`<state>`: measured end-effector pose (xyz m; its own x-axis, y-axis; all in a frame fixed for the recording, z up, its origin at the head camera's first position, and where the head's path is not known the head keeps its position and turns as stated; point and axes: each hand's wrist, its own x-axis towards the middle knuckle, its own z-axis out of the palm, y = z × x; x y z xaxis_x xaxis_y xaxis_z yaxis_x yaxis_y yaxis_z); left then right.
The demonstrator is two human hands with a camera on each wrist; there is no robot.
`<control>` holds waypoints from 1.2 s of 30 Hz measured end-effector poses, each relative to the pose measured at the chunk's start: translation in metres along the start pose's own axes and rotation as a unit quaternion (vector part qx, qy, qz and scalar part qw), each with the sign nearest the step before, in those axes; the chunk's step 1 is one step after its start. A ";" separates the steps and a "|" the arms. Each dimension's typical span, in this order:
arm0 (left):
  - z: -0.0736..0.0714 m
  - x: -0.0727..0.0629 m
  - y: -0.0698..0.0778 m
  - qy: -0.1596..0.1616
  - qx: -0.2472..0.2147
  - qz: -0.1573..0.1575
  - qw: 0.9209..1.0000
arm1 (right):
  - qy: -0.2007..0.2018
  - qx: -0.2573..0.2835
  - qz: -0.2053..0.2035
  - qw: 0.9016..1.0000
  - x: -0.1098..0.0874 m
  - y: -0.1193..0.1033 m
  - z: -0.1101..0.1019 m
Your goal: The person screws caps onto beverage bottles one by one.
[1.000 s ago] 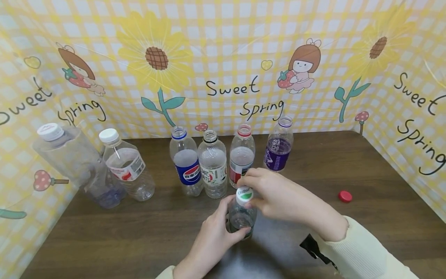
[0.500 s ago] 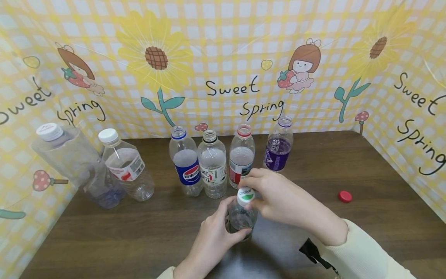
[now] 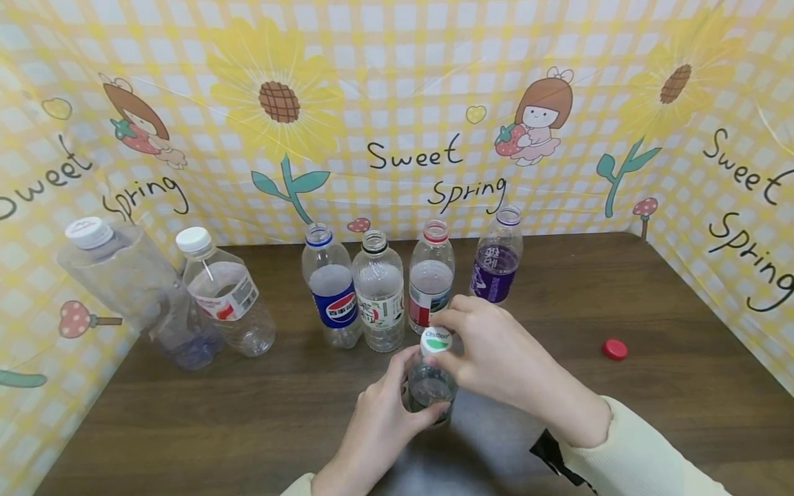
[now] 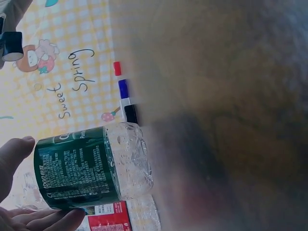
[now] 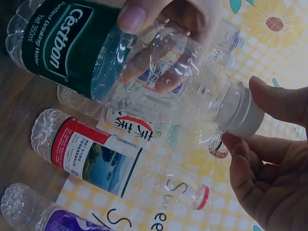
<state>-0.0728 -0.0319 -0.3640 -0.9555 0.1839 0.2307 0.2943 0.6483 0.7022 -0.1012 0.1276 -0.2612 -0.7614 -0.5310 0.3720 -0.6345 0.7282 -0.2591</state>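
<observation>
A clear plastic water bottle with a green label (image 5: 60, 38) stands upright at the front centre of the table, its white cap (image 3: 436, 340) on the neck. My left hand (image 3: 383, 413) grips the bottle's body, thumb on the near side and fingers round the far side. With thumb and index finger, my right hand (image 3: 496, 348) pinches the white cap at its sides. In the left wrist view the green-labelled bottle (image 4: 77, 168) shows its ridged lower part, with fingers of the left hand (image 4: 33, 219) against the label. Whether the cap is loose cannot be seen.
Behind stand uncapped bottles: blue-labelled (image 3: 335, 306), white-labelled (image 3: 380, 310), red-labelled (image 3: 431, 275) and purple-labelled (image 3: 494, 272). At left are a white-capped bottle (image 3: 229, 296) and a larger white-capped bottle (image 3: 136, 289). A red cap (image 3: 615, 349) lies right on the wooden table (image 3: 205, 427).
My right hand has turned slightly at the cap, its wrist shifting a little down and left. The left hand keeps its grip on the bottle, almost unmoved.
</observation>
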 end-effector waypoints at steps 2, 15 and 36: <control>0.000 0.000 0.000 0.002 0.000 0.000 1.000 | 0.003 0.004 0.013 1.000 0.000 -0.002 0.001; -0.002 0.001 -0.001 -0.010 -0.018 -0.010 1.000 | -0.006 0.007 0.039 0.999 0.001 -0.006 0.002; -0.002 0.001 -0.003 -0.033 -0.028 -0.011 0.999 | -0.024 0.006 0.016 1.000 0.000 -0.003 0.000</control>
<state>-0.0743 -0.0357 -0.3646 -0.9604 0.2202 0.1707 0.2722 0.6109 0.7434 -0.0998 0.1256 -0.2602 -0.7869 -0.5277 0.3199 -0.6107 0.7404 -0.2808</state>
